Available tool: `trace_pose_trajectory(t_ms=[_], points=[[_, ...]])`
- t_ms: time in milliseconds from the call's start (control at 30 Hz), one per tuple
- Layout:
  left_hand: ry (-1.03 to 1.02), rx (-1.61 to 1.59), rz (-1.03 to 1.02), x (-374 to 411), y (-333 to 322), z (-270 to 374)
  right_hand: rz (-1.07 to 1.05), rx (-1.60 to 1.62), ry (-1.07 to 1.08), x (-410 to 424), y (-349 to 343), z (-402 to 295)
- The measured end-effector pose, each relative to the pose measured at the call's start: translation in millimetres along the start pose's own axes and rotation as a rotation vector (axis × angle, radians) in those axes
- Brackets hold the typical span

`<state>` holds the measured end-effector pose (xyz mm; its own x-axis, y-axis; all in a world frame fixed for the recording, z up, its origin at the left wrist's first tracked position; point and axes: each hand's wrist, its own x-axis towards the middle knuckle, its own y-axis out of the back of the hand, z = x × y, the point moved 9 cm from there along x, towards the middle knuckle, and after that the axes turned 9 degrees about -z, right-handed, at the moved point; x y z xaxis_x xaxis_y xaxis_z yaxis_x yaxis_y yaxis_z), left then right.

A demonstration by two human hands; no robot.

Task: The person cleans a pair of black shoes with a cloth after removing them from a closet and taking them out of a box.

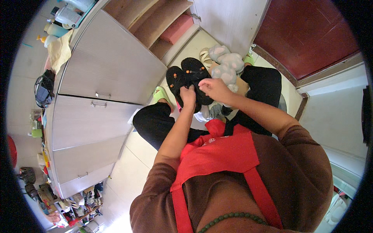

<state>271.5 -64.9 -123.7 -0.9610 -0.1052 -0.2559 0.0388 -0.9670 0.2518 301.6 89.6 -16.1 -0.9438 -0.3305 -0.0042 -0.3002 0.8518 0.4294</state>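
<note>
My left hand point(188, 96) grips a pair of black fuzzy slippers, its fingers around the inner edges where the two meet. The left-hand slipper point(172, 76) and the right-hand slipper point(191, 64) both carry orange beads on dark cords. Over the right-hand slipper is my right hand point(215, 88), its fingers curled at the slipper's side; whether they pinch anything is hidden. Just beyond that hand lie grey plush slippers point(223, 72) with paw-pad patterns, and a cream strappy sandal point(205, 56) beside them.
An open cabinet with wooden shelves point(163, 23) stands ahead, its door point(227, 20) swung out to the right. Closed cabinet fronts point(110, 61) line the left side, with bottles point(67, 16) on top. A dark red door point(311, 32) is at the far right. Grey gloves point(215, 110) lie between my legs.
</note>
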Motion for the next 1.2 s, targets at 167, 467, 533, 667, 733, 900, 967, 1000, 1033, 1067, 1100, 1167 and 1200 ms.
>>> trace_pose_trajectory(t_ms=[167,467,533,667,733,900,967,1000,1033,1067,1100,1167,1200], points=[[-0.016,-0.01,-0.053,14,-18,1,-0.094,-0.279,0.051,10,-21,20],[0.125,-0.357,-0.104,110,-45,12,-0.294,-0.776,-0.057,67,17,19],[0.166,-0.414,-0.146,130,-65,28,-0.273,-0.795,-0.124,93,35,31],[0.22,-0.339,-0.139,194,-82,28,-0.244,-0.652,-0.214,153,52,76],[0.225,-0.285,-0.112,230,-90,26,-0.237,-0.528,-0.195,184,59,103],[0.203,-0.226,-0.12,318,-112,27,-0.149,-0.497,-0.065,258,80,150],[0.195,-0.092,-0.107,365,-113,12,-0.092,-0.506,-0.024,288,84,165],[0.188,-0.026,-0.106,384,-116,12,-0.056,-0.523,-0.021,303,86,176],[0.165,0.027,-0.097,401,-119,12,-0.02,-0.538,-0.016,317,88,187],[0.142,0.08,-0.088,417,-122,12,-0.008,-0.55,0.002,331,90,199],[0.12,0.135,-0.079,431,-124,14,0.004,-0.56,0.019,344,92,206],[0.082,0.155,-0.041,459,-128,17,0.044,-0.583,0.041,369,96,222],[0.072,0.165,-0.017,471,-127,15,0.063,-0.594,0.047,381,96,227]])
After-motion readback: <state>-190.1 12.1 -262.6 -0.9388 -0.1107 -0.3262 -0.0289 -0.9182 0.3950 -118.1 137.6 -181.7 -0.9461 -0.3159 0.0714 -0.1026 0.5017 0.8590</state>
